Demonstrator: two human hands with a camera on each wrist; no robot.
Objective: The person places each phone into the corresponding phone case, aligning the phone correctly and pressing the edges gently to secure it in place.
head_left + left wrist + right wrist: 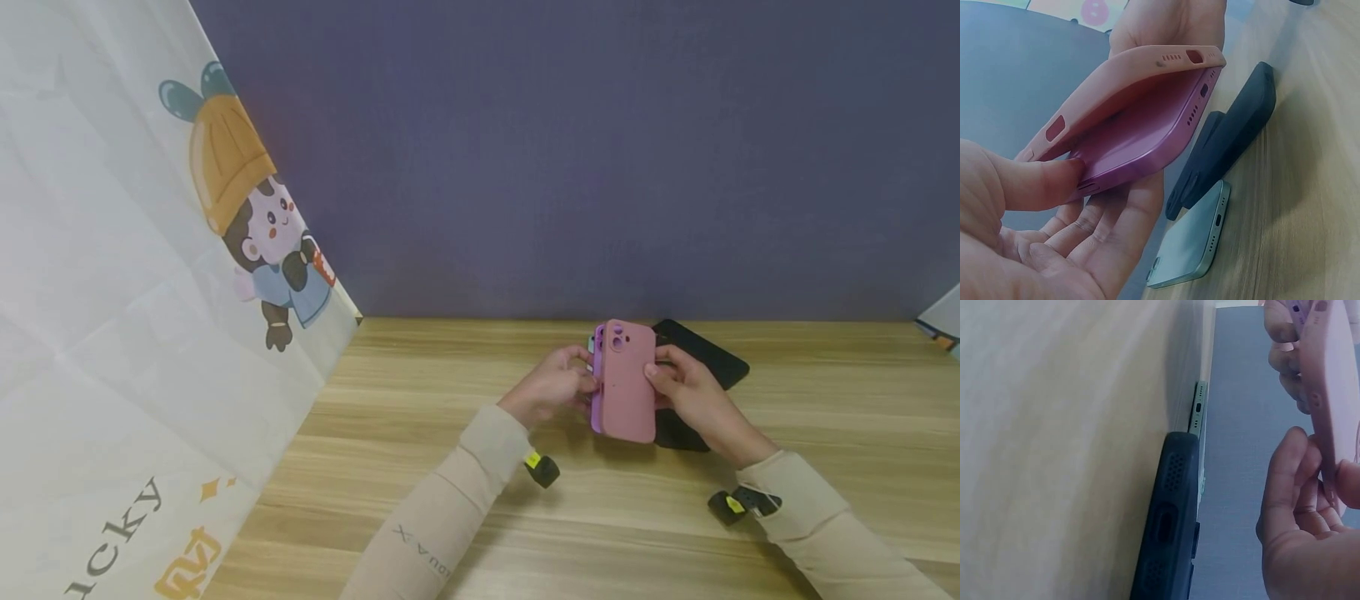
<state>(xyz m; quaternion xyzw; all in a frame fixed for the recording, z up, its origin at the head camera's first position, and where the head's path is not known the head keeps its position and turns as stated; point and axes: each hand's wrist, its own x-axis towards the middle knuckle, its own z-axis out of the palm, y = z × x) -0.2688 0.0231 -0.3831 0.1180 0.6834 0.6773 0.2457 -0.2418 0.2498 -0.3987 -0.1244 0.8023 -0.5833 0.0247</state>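
My left hand (555,383) pinches a purple phone case (597,417) by its side, with the thumb over the rim in the left wrist view. My right hand (693,396) grips a pink phone case (630,392) by its right edge. The pink case overlaps the purple one, and a wedge-shaped gap shows between them in the left wrist view. Both cases are raised off the table. Behind them, a mint-green phone or case (1194,237) lies on the table; I cannot tell which. Near the right hand are black phone cases (705,354), partly hidden by it.
The wooden table (450,500) ends at a dark blue-grey upright panel (600,167) behind the cases. A white sheet printed with a cartoon figure (262,217) borders the left side. Small black wrist devices (543,471) hang beneath the sleeves.
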